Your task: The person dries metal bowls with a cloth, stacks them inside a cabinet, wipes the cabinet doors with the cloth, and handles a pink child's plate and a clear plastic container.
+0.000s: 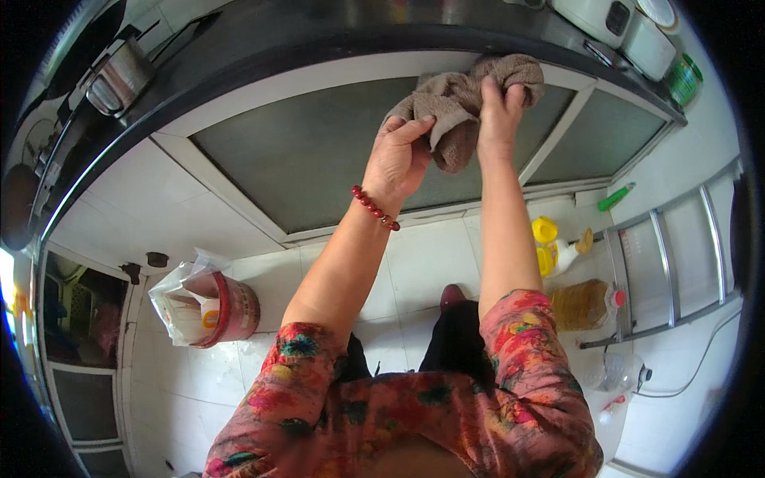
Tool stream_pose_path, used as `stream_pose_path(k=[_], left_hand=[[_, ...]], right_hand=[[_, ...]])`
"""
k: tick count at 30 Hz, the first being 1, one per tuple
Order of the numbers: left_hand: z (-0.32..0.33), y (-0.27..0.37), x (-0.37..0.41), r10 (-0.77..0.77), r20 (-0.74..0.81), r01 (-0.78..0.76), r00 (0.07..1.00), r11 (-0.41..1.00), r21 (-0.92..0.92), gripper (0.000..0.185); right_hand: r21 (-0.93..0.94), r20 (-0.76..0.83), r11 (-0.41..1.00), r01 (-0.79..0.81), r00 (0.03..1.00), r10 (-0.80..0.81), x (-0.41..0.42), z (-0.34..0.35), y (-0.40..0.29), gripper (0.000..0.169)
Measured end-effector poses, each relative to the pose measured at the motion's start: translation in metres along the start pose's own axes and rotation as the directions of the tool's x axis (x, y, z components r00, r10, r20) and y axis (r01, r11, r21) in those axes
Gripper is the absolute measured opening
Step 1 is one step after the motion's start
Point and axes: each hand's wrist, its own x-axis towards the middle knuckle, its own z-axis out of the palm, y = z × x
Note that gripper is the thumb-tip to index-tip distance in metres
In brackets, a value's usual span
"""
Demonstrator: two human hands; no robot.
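A bunched brown cloth (pixel 445 98), looking like a towel, is held between both hands in front of the edge of the dark countertop (pixel 358 36). My left hand (pixel 400 152) grips its lower left part, thumb on top, with a red bead bracelet on the wrist. My right hand (pixel 499 116) is closed on the cloth's right part, a bulky fold standing out beyond the fingers. Behind the cloth are the cabinet's grey panels (pixel 299 149) in a pale frame. The underside of the cloth is hidden.
A steel pot (pixel 119 77) stands on the counter at left; white containers (pixel 648 48) and a green-lidded jar (pixel 685 80) are at right. On the floor are a red bucket with a plastic bag (pixel 239 308), a jug of yellowish liquid (pixel 580 305) and other bottles. A metal ladder (pixel 664 269) lies right.
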Motion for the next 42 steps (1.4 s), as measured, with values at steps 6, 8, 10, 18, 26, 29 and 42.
stream_pose_path(k=[6,8,10,18,26,29,42], left_hand=[[-0.051,0.022,-0.01,-0.04,-0.165,0.03,0.985,0.998,-0.064,0.021],[-0.087,0.033,-0.012,-0.03,-0.201,0.017,0.979,0.998,-0.068,0.022],[-0.104,0.047,-0.017,-0.017,-0.242,-0.007,0.97,0.995,-0.097,0.025],[-0.165,0.093,-0.068,0.102,-0.447,-0.222,0.889,0.949,-0.224,0.014],[-0.144,0.125,-0.125,0.096,-0.436,-0.242,0.895,0.925,-0.293,0.024],[-0.149,0.126,-0.132,0.187,-0.483,-0.337,0.856,0.909,-0.244,0.024],[-0.146,0.35,-0.225,0.923,-0.065,-0.832,0.378,0.37,0.413,0.032]], right_hand=[[-0.615,0.202,0.665,0.424,0.9,-0.387,-0.045,0.06,0.007,0.027],[-0.65,0.34,0.551,0.524,0.848,-0.406,-0.067,0.086,-0.01,0.021],[-0.659,0.427,0.496,0.566,0.824,-0.372,-0.088,0.107,-0.022,0.018],[-0.227,0.746,0.363,0.903,0.401,-0.532,-0.151,0.207,-0.045,0.023],[-0.337,0.786,0.313,0.888,0.449,-0.425,-0.138,0.179,-0.076,0.023],[-0.244,0.804,0.375,0.894,0.403,-0.438,-0.148,0.195,-0.068,0.023],[0.365,0.564,0.306,0.879,0.053,-0.824,-0.185,0.294,-0.181,0.033]])
